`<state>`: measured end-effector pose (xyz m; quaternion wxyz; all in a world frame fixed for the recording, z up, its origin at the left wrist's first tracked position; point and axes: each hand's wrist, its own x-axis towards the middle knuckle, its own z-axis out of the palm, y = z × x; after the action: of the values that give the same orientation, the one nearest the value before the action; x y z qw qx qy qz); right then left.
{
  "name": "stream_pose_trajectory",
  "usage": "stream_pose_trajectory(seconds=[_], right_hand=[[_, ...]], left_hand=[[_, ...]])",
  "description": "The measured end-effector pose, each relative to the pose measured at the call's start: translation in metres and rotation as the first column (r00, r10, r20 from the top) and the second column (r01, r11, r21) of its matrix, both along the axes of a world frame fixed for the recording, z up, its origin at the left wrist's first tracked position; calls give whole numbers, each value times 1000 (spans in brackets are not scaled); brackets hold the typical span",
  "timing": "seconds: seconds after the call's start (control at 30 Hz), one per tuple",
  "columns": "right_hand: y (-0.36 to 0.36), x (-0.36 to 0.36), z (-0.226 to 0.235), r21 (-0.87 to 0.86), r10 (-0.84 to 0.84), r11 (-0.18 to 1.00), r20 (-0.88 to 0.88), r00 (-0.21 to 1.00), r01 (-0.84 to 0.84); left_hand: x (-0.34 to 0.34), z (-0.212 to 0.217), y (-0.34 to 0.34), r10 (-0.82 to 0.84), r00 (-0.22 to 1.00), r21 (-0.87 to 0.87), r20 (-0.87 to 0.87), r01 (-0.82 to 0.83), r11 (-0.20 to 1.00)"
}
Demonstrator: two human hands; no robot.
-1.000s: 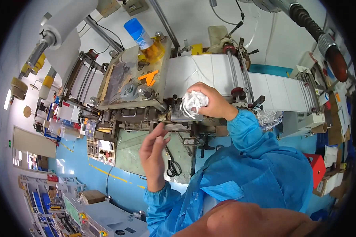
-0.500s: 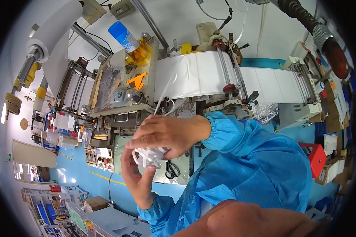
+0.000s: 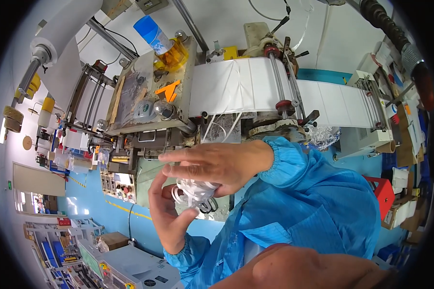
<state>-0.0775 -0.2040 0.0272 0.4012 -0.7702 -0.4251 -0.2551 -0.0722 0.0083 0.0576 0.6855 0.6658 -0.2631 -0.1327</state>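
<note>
The bundle [image 3: 196,193] lies between both hands [image 3: 225,166].

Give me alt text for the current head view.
A person's right hand holds a wad of white strips, left hand curved around it, in front of a machine bearing a broad white sheet. A blue-capped container shows at upper left.

We see a scuffed, stained, matt metal plate [image 3: 154,127] with a shiny, rounded metal knob [image 3: 164,110] at its front right corner. Towards its far right corner, we have a smooth blue plastic cap [image 3: 148,30] and a glossy, see-through amber bottle [image 3: 177,57]. Our bundled white strips [image 3: 195,190] look smooth and pliable; our blue sleeve [image 3: 289,159] is thin, wrinkled cloth. The floor [image 3: 79,200] shines.
</note>
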Motion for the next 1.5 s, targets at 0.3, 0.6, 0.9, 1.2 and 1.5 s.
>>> stream_pose_trajectory(seconds=[0.3,0.6,0.9,1.2,1.5], right_hand=[[-1,5,-6,-46,60,997,-36,998,-61],[-22,15,-33,76,120,992,-273,955,-103],[-35,15,-47,235,137,971,-372,918,-49],[-35,32,-76,154,-414,868,-299,860,472],[-44,41,-94,231,-495,796,-282,822,559]], left_hand=[[11,-12,7,-10,1000,140,-12,11,990],[27,-37,0,-117,983,-99,-141,103,990],[40,-70,12,-76,940,-342,-333,-45,939],[36,-67,1,55,975,-321,-214,-123,939],[29,-57,-23,81,984,-353,-159,-134,926]])
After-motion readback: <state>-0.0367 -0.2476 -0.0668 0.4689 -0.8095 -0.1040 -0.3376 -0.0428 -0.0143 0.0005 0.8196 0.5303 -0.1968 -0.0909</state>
